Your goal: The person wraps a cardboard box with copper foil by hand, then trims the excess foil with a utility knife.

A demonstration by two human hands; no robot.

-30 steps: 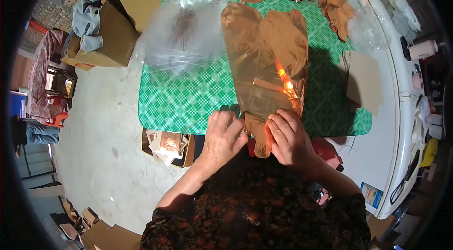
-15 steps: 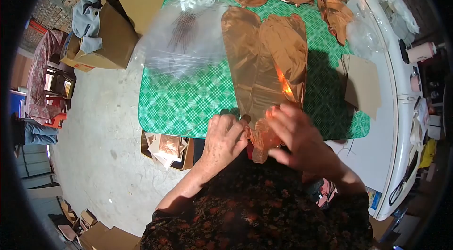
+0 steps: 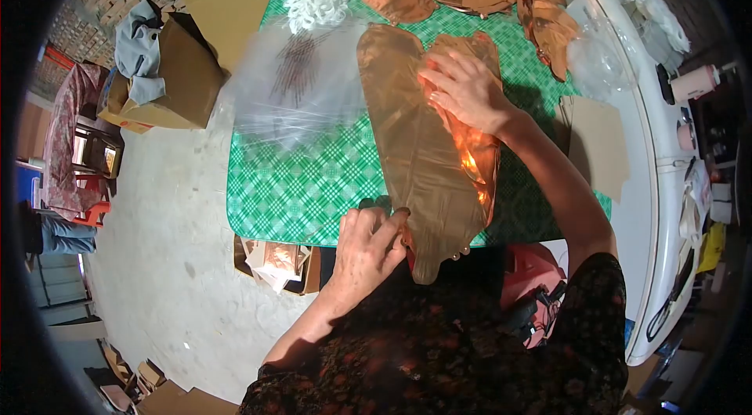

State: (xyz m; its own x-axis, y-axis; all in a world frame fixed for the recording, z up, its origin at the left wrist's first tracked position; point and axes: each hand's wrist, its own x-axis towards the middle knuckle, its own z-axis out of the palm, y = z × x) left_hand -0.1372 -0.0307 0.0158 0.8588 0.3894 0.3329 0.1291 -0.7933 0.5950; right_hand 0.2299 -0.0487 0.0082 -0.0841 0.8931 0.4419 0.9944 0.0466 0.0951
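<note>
Brown foil (image 3: 407,125) lies long-ways on the green counter (image 3: 305,196), with its wide end far off and its thin end poking over the near edge. The left hand (image 3: 362,258) is nearer the thin end, its fingers curled in a pinch on the foil's left edge. The right hand (image 3: 468,94) lies palm down near the wide end, fingers a bit spread, gripping nothing. The right arm (image 3: 556,172) reaches far out; the left arm (image 3: 305,337) is low.
</note>
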